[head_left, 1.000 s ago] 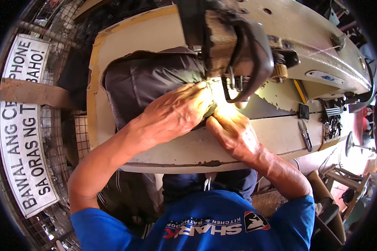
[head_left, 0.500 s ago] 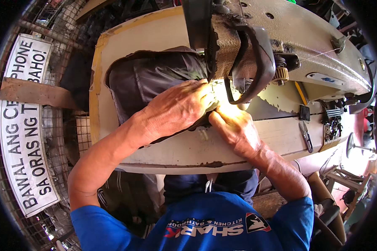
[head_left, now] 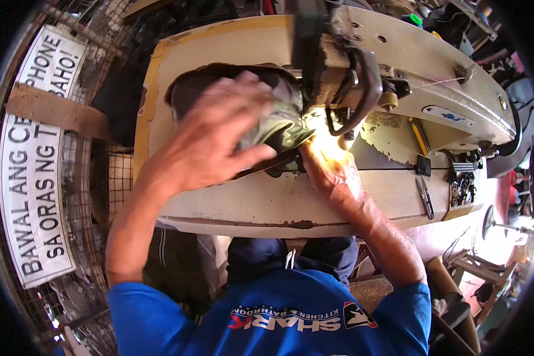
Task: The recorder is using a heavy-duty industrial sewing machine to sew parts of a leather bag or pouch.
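As the head view shows it, the left hand (head_left: 222, 133) is spread above the dark fabric (head_left: 190, 86), its thumb apart from the fingers and nothing pinched between them; it is blurred, so whether the palm touches the cloth cannot be told. To its right, the right hand (head_left: 332, 163) reaches up to the near edge of the bundle with its fingers curled, but bright light washes out the fingertips, and I cannot tell whether they are clamped on the cloth or merely against it. The dark fabric lies beneath and beyond the left hand, and its green folds (head_left: 288, 126) bunch up between the two hands, running to the tips of the right one. Just beyond the right hand stands the sewing machine (head_left: 421, 59), its black curved guard (head_left: 372, 86) hanging close above the lit spot, while its pale arm stretches off to the right of the grip. Farther right of that hand, a yellow-handled tool (head_left: 420, 137) leans beside a small black block (head_left: 423, 165), with metal snips (head_left: 425, 197) nearer the person and a tray of small metal parts (head_left: 464, 209) past them. Below both hands runs the worn near edge of the pale table (head_left: 249, 207).
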A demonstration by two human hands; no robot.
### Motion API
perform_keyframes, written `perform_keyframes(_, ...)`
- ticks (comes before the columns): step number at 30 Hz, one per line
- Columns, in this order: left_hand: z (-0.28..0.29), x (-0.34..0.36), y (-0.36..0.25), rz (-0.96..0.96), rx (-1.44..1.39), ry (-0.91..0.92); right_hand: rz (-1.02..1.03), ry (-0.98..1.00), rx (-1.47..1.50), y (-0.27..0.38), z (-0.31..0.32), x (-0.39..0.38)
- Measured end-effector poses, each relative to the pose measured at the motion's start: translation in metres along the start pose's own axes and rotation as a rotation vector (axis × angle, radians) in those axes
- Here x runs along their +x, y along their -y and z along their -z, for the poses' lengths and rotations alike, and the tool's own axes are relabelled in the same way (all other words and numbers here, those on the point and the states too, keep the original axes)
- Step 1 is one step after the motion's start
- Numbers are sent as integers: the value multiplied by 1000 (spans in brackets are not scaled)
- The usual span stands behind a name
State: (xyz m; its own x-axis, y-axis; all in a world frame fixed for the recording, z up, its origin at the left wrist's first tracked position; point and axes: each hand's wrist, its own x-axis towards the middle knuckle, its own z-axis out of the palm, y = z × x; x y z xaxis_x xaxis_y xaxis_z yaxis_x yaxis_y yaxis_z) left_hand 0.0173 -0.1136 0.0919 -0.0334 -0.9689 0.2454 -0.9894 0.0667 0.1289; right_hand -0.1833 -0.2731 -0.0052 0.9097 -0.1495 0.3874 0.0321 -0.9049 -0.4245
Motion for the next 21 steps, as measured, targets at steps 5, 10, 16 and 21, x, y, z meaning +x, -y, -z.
perform_keyframes(5, 3, -118, -12, 767, -4, -148, 159, -19, -159, 3, 1, 4)
perform_keyframes(10, -54, -137, -34, 760, -145, 62, 253, -64, -203, 12, 6, 8)
perform_keyframes(16, -12, -10, -24, 320, -952, -530, -44, -67, 29, 11, 2, 19)
perform_keyframes(21, -9, 3, -25, 243, -1095, -466, -290, -68, 394, 1, -1, 20)
